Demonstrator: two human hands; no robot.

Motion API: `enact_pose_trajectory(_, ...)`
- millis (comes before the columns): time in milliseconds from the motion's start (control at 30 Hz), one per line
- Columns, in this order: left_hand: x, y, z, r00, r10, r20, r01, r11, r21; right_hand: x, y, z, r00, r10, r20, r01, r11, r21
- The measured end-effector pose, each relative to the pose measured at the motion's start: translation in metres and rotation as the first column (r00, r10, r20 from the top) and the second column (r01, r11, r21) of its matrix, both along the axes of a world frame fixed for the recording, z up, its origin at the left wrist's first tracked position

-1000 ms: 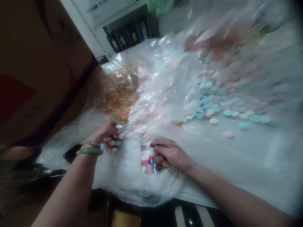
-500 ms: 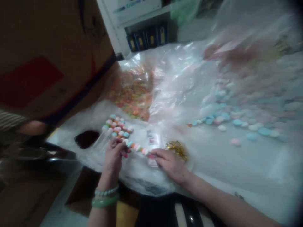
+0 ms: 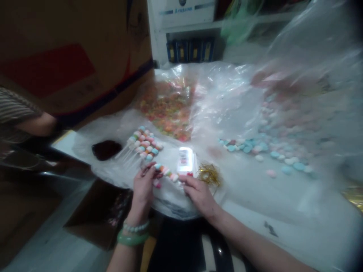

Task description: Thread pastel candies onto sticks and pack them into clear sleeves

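**A:** ok quick count, what's in front of this person?

**B:** Two hands lol. The left hand is closed around one candy stick, roughly five pastel candies on it, and that stick sits just left of the one stack of clear bags. The right hand is right up against that stick's far end, but I can't tell if it's really gripping anything.

**A:** and the rest?

**B:** Left of the stack, a cluster of finished candy sticks, maybe five or six, too bunched to count. Further left, one dark glossy lump, no idea what it is. Just right of the stack, one tuft of gold twist ties.

**A:** loose candy?

**B:** Two lots. A pile of orange-ish pieces behind the stack, and way too many pink and blue discs off to its right. Also two bracelets on the left wrist: one green bangle, one beaded.
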State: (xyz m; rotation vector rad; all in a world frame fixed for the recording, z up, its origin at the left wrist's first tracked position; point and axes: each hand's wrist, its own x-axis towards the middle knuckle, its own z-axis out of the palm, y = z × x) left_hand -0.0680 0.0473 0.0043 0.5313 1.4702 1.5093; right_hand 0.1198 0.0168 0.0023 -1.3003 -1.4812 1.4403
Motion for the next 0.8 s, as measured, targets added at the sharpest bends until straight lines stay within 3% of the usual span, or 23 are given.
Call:
enact_pose_trajectory(433,0.012,0.0,-0.01,0.981,0.058,0.186,-0.057,0.998,-0.013,0.005,-0.002,-0.009,0.997,0.052,0.053,-0.054,0.998,0.04)
enact_pose_trajectory(633,0.017,-0.007,-0.031,0.999,0.024,0.044,-0.025,1.0,0.004,0.003,0.004,-0.01,0.952,0.122,0.279,-0.142,0.988,0.054)
enact_pose_trajectory(800,0.023,-0.016,-0.042,0.982,0.019,-0.187,-0.026,0.999,-0.033,-0.002,0.006,-0.013,0.947,0.115,0.299,-0.141,0.988,0.069)
